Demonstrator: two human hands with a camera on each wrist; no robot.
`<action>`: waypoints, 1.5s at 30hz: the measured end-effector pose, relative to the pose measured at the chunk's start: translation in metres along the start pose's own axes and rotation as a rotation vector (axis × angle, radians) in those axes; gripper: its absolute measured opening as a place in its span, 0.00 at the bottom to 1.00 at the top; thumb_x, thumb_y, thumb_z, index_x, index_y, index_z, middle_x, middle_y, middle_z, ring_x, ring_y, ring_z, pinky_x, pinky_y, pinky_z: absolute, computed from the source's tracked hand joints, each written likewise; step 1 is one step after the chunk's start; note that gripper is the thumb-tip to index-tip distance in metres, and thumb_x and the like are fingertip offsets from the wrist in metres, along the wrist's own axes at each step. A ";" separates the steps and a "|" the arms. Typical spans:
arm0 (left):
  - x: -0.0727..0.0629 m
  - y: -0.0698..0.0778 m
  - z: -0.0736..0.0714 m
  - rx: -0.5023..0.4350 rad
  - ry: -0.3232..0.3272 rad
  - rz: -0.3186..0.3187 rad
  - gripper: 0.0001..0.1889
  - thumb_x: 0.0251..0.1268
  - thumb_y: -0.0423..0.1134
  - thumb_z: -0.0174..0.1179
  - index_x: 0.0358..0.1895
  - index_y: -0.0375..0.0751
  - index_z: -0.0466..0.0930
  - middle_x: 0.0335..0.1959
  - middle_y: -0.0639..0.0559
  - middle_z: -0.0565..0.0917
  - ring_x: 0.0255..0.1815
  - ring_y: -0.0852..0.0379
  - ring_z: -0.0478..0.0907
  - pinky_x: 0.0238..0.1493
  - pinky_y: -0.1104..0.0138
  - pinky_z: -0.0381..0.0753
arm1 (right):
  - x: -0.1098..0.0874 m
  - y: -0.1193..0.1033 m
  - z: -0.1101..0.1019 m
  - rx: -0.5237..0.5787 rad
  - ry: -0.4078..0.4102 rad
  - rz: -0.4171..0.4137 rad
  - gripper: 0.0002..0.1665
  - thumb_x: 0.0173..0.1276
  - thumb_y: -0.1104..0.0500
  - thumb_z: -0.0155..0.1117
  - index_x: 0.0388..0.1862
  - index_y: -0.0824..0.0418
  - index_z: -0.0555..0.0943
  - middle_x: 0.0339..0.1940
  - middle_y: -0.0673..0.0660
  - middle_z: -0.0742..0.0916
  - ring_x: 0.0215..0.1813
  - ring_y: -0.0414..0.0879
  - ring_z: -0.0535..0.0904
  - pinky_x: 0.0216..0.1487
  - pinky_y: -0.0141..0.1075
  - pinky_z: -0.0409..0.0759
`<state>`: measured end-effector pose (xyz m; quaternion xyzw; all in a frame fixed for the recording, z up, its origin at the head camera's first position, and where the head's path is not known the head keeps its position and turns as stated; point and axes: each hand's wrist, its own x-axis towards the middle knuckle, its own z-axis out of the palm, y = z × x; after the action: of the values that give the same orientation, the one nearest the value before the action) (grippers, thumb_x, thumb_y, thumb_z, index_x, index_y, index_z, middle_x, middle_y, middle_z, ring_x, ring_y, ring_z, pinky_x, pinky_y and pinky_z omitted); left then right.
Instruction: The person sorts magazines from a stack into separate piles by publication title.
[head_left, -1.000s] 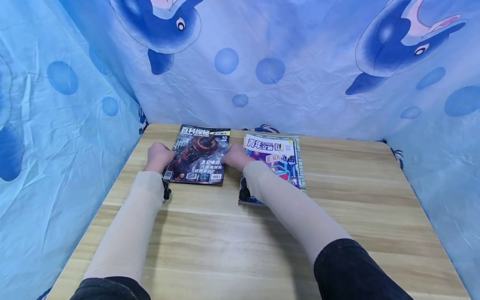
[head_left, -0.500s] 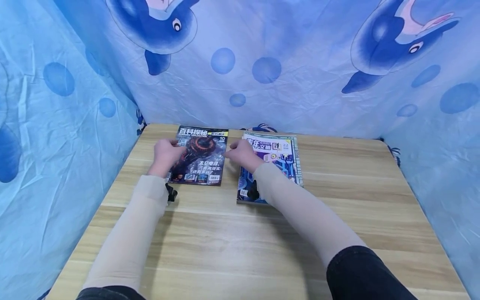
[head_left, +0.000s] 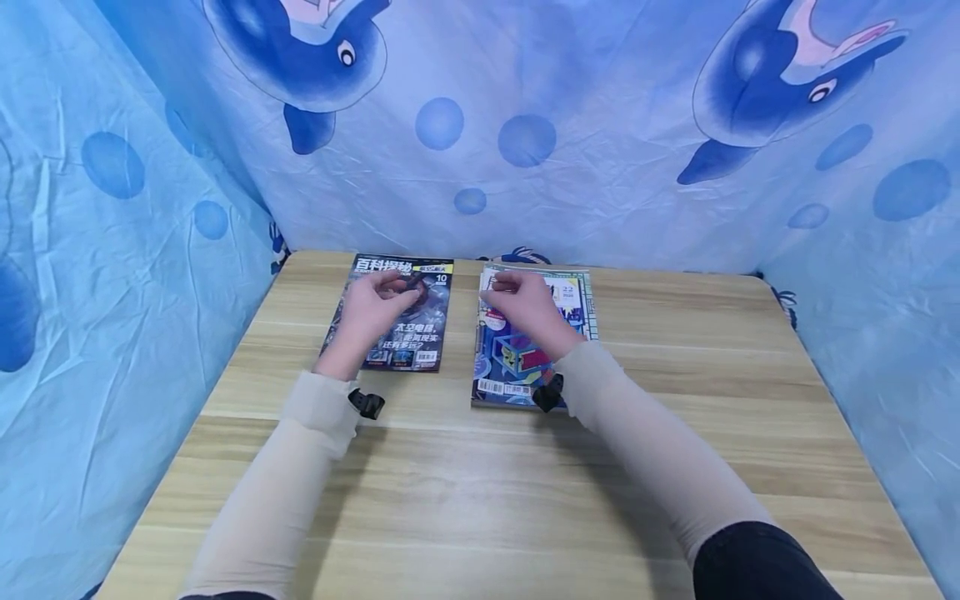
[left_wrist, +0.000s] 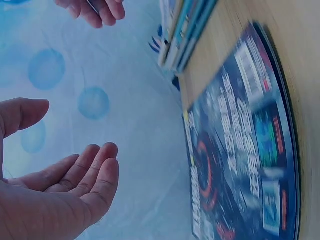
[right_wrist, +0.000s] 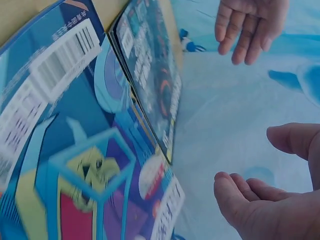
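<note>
A blue cloth (head_left: 97,275) is standing on the left and going around the back, and a big blue sea animal (head_left: 322,62) is smiling out from it at eleven o'clock. A pale sleeve (head_left: 262,508) is reaching up from seven o'clock. At its end, the left hand (head_left: 369,307) is hanging in the air, pointing to two o'clock, with its thumb and fingers spreading apart and bending softly around just air. Under it, a dark magazine (head_left: 408,337) is lying flat near eleven o'clock on the wooden surface (head_left: 480,508), showing a red and black round thing on its cover. Next, near twelve o'clock, a pile of magazines (head_left: 510,362) is sitting just beside the dark one, showing bright purple and blue pictures on top. Over the pile, the right hand (head_left: 528,304) is floating without touching it, pointing to ten o'clock, its thumb and loose fingers keeping a gap between them. Another pale sleeve (head_left: 660,458) is coming in from four o'clock, and a second sea animal (head_left: 750,75) is showing near two o'clock.
</note>
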<state>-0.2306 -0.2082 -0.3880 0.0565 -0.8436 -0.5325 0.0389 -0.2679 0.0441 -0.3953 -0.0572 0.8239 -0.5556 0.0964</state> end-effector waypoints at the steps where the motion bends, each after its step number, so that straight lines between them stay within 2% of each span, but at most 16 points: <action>1: -0.002 0.002 0.002 -0.007 -0.007 0.012 0.32 0.67 0.41 0.68 0.70 0.30 0.70 0.59 0.38 0.80 0.56 0.45 0.78 0.54 0.56 0.80 | -0.003 0.001 -0.005 0.002 0.009 -0.005 0.35 0.70 0.50 0.71 0.71 0.63 0.75 0.57 0.55 0.83 0.59 0.48 0.79 0.59 0.40 0.79; 5: -0.009 0.011 0.011 -0.046 -0.035 0.042 0.31 0.68 0.38 0.68 0.71 0.31 0.70 0.59 0.38 0.80 0.55 0.45 0.79 0.53 0.56 0.81 | -0.015 0.004 -0.022 0.014 0.053 -0.025 0.34 0.70 0.50 0.71 0.71 0.60 0.75 0.57 0.54 0.83 0.58 0.47 0.80 0.60 0.41 0.79; 8: -0.015 0.016 0.019 -0.072 -0.032 0.060 0.30 0.68 0.36 0.68 0.70 0.31 0.71 0.58 0.38 0.80 0.56 0.45 0.79 0.54 0.55 0.81 | -0.023 0.008 -0.033 0.027 0.089 -0.058 0.33 0.70 0.50 0.71 0.70 0.60 0.76 0.58 0.56 0.83 0.58 0.47 0.80 0.59 0.41 0.80; 14: -0.024 0.019 0.032 -0.124 -0.030 0.066 0.28 0.68 0.36 0.67 0.69 0.32 0.73 0.57 0.40 0.80 0.55 0.47 0.79 0.55 0.56 0.81 | -0.038 0.020 -0.054 0.034 0.134 -0.114 0.33 0.70 0.47 0.71 0.69 0.60 0.76 0.63 0.60 0.82 0.61 0.47 0.80 0.61 0.41 0.79; 19: -0.032 0.021 0.040 -0.161 -0.055 0.049 0.29 0.68 0.36 0.67 0.70 0.34 0.72 0.58 0.43 0.80 0.55 0.49 0.80 0.54 0.56 0.82 | -0.052 0.031 -0.070 0.077 0.157 -0.082 0.36 0.70 0.46 0.71 0.71 0.59 0.74 0.65 0.57 0.81 0.64 0.47 0.78 0.63 0.39 0.76; 25: -0.039 0.020 0.047 -0.182 -0.068 0.066 0.28 0.68 0.36 0.67 0.69 0.33 0.73 0.58 0.43 0.81 0.55 0.49 0.81 0.53 0.58 0.82 | -0.063 0.041 -0.084 0.129 0.203 -0.084 0.37 0.69 0.46 0.72 0.72 0.59 0.74 0.65 0.57 0.80 0.63 0.45 0.78 0.62 0.36 0.77; 31: -0.044 0.019 0.053 -0.212 -0.073 0.060 0.28 0.66 0.35 0.68 0.68 0.32 0.74 0.59 0.41 0.81 0.55 0.48 0.81 0.54 0.58 0.82 | -0.073 0.049 -0.095 0.110 0.215 -0.086 0.37 0.69 0.46 0.72 0.72 0.58 0.74 0.65 0.58 0.80 0.64 0.47 0.78 0.62 0.36 0.77; 39: -0.048 0.018 0.060 -0.176 -0.064 0.051 0.29 0.66 0.34 0.68 0.69 0.31 0.73 0.58 0.40 0.81 0.55 0.46 0.81 0.53 0.57 0.82 | -0.084 0.062 -0.110 0.193 0.259 -0.105 0.37 0.70 0.53 0.73 0.72 0.65 0.72 0.67 0.65 0.79 0.67 0.53 0.76 0.61 0.33 0.76; 45: -0.048 0.016 0.061 -0.163 -0.057 0.064 0.28 0.66 0.33 0.68 0.68 0.31 0.73 0.58 0.39 0.81 0.54 0.46 0.81 0.53 0.57 0.83 | -0.092 0.072 -0.116 0.178 0.282 -0.054 0.40 0.68 0.48 0.74 0.73 0.63 0.72 0.67 0.63 0.79 0.66 0.52 0.76 0.61 0.33 0.76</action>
<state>-0.1921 -0.1400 -0.4000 0.0112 -0.7995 -0.5994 0.0364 -0.2033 0.1942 -0.4111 0.0078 0.7750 -0.6312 -0.0305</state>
